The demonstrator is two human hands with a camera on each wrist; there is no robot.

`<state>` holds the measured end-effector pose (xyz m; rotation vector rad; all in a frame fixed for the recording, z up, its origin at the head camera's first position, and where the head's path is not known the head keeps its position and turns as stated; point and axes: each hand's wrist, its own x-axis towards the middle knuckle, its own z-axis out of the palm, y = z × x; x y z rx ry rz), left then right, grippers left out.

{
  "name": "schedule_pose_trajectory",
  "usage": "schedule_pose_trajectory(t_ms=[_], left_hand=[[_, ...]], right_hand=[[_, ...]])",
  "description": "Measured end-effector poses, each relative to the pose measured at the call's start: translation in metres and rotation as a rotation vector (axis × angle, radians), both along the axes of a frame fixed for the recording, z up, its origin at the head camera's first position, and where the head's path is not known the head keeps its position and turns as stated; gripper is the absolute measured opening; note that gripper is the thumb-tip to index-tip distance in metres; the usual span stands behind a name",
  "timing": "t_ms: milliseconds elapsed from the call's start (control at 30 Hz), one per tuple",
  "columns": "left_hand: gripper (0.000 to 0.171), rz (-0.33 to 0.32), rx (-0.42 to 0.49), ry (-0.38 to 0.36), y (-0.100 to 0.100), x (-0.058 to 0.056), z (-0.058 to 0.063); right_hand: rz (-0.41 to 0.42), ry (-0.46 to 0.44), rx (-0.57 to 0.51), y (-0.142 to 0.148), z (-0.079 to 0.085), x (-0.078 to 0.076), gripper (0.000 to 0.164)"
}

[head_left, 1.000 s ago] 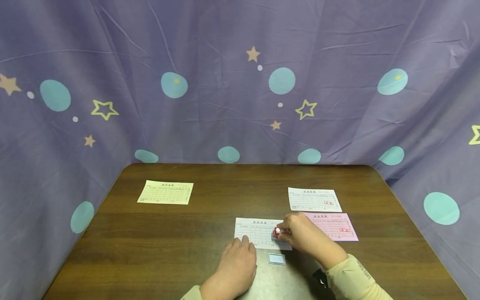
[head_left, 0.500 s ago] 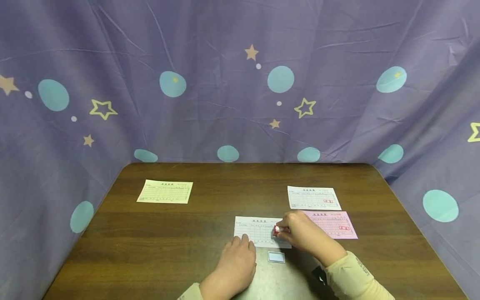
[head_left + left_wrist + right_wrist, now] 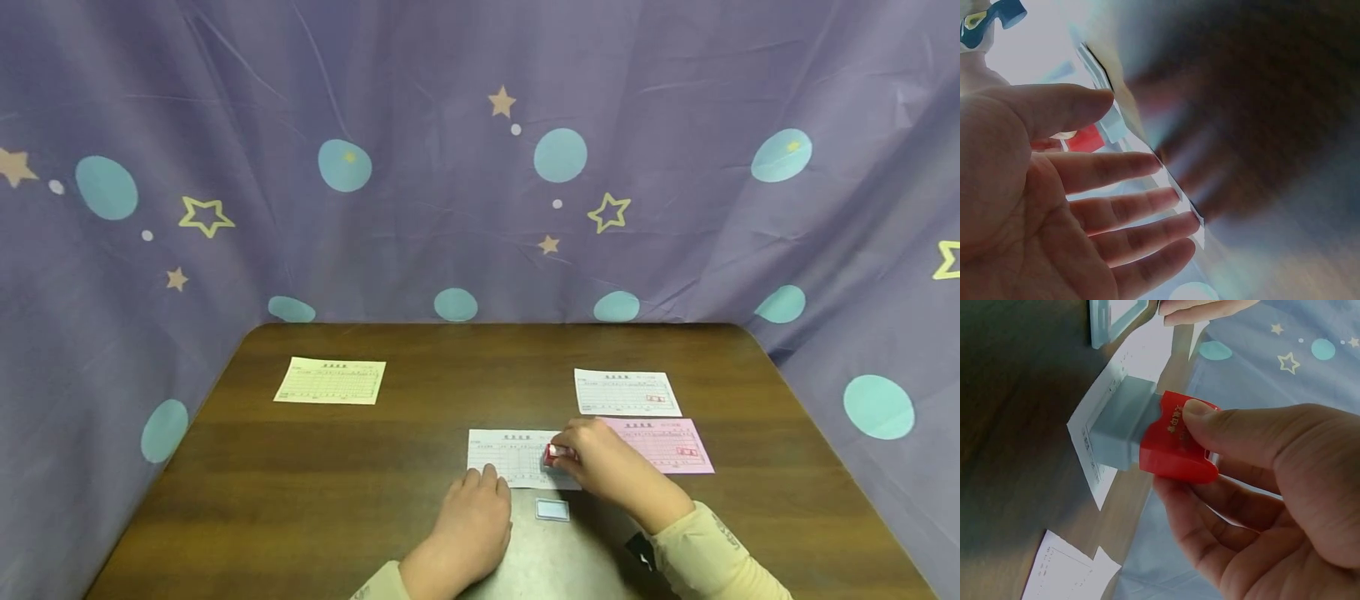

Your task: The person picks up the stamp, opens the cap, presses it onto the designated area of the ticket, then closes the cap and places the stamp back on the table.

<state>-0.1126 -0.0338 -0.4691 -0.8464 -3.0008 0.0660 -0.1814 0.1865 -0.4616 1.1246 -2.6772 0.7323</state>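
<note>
My right hand (image 3: pixel 600 467) pinches a red rubber stamp (image 3: pixel 552 454) between thumb and fingers. In the right wrist view the red stamp's grey base (image 3: pixel 1124 419) stands on a white printed form (image 3: pixel 498 454), towards the form's right side. My left hand (image 3: pixel 472 521) lies with its fingers extended, fingertips resting at the form's lower left edge. The left wrist view shows those fingers (image 3: pixel 1119 172) slightly spread, holding nothing. A small rectangular stamp cap (image 3: pixel 552 509) lies just below the form, between the hands. The stamp's underside is hidden.
A pink form (image 3: pixel 660 446) lies to the right, partly behind my right hand, and a second white form (image 3: pixel 622 392) lies above it. Both bear red stamped marks. A yellow form (image 3: pixel 330 381) is at the far left of the wooden table (image 3: pixel 300 500). A patterned curtain (image 3: pixel 412 225) surrounds the table.
The head view has tilted down very slightly. Both hands, the stamp and the forms keep their places relative to one another.
</note>
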Motion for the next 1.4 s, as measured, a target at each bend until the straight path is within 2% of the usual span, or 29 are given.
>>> schedule_pose_trajectory(t_ms=[333,633,900,1167,1400], left_hand=[[0.046,0.008,-0.010,-0.036,0.001,-0.003,0.002],[0.047,0.005,-0.010,-0.055,0.001,-0.006,0.007],[0.043,0.013,-0.012,-0.063,0.001,-0.005,0.007],[0.045,0.015,-0.014,-0.066,0.002,-0.006,0.007],[0.038,0.014,0.005,-0.064,0.003,-0.012,0.008]], right_hand=[[-0.025,0.019,-0.074,0.011,0.003,-0.002,0.014],[-0.078,0.043,-0.103,0.026,0.014,0.006,0.017],[-0.057,0.109,-0.133,0.033,0.013,0.013,0.020],[-0.045,0.081,-0.169,0.039,0.014,0.024,0.020],[-0.055,0.072,-0.171,0.040,0.018,0.029,0.019]])
